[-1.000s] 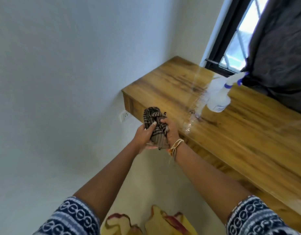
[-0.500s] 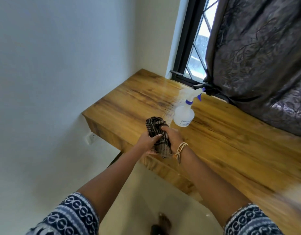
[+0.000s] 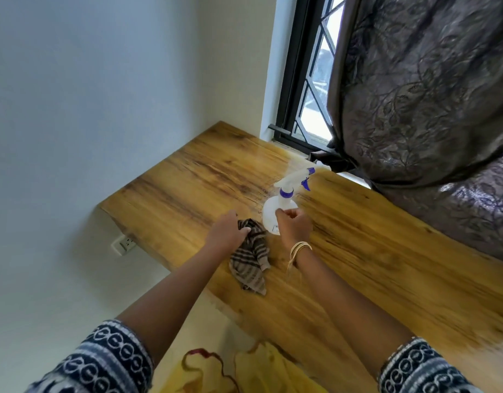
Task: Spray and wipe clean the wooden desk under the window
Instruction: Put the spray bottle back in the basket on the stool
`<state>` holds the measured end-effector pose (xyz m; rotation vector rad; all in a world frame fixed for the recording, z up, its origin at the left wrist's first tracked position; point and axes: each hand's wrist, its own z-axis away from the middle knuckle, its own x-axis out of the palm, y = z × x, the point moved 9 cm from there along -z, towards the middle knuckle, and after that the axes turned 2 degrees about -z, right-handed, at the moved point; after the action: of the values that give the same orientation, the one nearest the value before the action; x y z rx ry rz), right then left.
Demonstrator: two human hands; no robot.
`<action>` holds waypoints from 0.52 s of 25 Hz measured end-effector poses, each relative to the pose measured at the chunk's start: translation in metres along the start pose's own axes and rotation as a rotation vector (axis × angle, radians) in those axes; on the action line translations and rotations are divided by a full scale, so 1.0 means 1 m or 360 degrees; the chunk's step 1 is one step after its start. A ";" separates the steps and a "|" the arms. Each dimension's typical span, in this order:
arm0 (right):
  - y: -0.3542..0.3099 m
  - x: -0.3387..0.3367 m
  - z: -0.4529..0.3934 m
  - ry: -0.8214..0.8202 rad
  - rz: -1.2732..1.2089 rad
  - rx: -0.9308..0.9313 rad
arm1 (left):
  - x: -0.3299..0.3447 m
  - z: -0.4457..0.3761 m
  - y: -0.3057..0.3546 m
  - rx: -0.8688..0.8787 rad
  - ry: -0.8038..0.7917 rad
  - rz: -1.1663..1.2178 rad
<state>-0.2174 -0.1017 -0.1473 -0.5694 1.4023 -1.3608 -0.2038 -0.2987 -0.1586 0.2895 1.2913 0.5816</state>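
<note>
Navy-and-white patterned sleeves [image 3: 108, 361]; tan string bracelets [image 3: 299, 248] wrap the right wrist.

Bright, even daylight throughout, entering through the black-framed barred window [image 3: 310, 89] at upper right, half blocked by the dark leaf-patterned curtain [image 3: 431, 89]. Overexposed white beyond the bars, no outside detail readable. Pale glare on the glossy honey-coloured wooden desk [image 3: 188, 194] just below the sill, washing out the grain there and swallowing the top of the translucent white spray bottle with blue trigger [image 3: 284, 202]. Soft, faint shadows only; dimmer under the desk's left edge. Strong wide-angle bending of wall and desk lines toward the edges. Smeared, blurred desk front edge at lower right; soft patterned navy-and-white sleeves [image 3: 103, 361] at the bottom corners.
</note>
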 end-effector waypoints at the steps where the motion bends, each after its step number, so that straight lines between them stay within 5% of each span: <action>1: -0.007 -0.009 -0.005 0.0135 -0.0048 -0.0043 | -0.003 -0.007 0.012 0.0064 0.0057 0.0013; 13: -0.055 -0.016 -0.032 0.0067 0.0181 -0.0558 | 0.000 -0.034 0.090 0.0480 0.0017 -0.0097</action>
<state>-0.2584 -0.0875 -0.0976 -0.6795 1.6962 -1.0480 -0.2585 -0.2287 -0.1213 0.4943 1.3937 0.3355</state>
